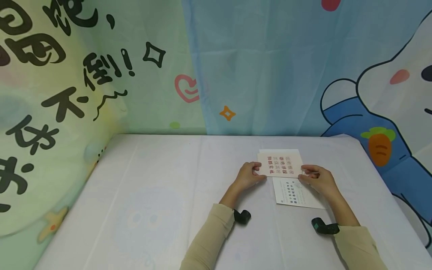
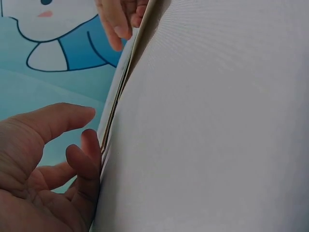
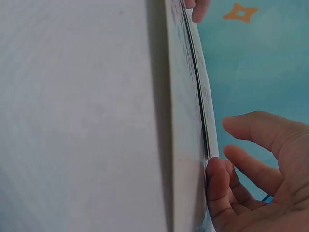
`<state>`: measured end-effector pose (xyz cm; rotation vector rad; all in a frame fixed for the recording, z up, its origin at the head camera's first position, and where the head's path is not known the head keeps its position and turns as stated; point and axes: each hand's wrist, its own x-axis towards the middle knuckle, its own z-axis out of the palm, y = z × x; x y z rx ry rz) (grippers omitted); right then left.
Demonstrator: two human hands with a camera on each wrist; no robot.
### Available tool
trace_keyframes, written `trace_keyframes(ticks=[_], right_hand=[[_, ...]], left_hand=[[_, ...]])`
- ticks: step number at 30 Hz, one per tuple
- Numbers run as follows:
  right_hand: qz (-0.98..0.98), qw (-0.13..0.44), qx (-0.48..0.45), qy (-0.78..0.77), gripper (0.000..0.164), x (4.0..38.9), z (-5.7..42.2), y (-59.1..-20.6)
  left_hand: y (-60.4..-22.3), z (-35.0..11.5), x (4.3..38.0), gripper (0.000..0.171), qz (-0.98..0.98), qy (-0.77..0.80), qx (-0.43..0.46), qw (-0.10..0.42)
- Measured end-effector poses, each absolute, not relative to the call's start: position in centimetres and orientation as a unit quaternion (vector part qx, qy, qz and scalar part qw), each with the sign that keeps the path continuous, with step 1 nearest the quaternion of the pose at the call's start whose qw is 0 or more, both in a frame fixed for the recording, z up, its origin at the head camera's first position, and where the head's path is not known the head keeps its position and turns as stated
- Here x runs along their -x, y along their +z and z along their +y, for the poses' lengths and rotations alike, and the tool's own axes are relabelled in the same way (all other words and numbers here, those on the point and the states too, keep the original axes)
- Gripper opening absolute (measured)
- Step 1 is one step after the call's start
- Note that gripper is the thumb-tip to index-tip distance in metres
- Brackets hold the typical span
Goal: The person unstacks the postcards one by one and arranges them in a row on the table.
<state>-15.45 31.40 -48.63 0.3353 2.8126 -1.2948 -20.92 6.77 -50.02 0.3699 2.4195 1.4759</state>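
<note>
A white card (image 1: 281,168) printed with rows of red and grey characters lies between the two hands in the head view. My left hand (image 1: 247,177) holds it at the left side, thumb near the lower left corner and fingers along the edge. At its right side my right hand (image 1: 320,181) grips it in the same way. Below the card shows a second card (image 1: 297,195) with small dark text, partly covered by the first. Both wrist views show curled fingers at the thin edges of stacked paper, the left fingers (image 2: 87,164) and the right fingers (image 3: 219,186).
A white cloth covers the table (image 1: 152,210). A plain white strip (image 1: 279,150) of paper shows behind the red-printed card. Black wrist cameras stick out beside the left sleeve (image 1: 209,236) and right sleeve (image 1: 357,245). A printed curtain (image 1: 256,75) hangs behind the table.
</note>
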Motion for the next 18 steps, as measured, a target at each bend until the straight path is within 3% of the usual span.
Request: trace_keyframes(ticks=[18], right_hand=[[0.912,0.046,-0.085,-0.398,0.057,15.69,31.63,-48.71]], left_hand=[[-50.38,6.77,21.15,0.058,0.845,0.500,-0.133,0.135]])
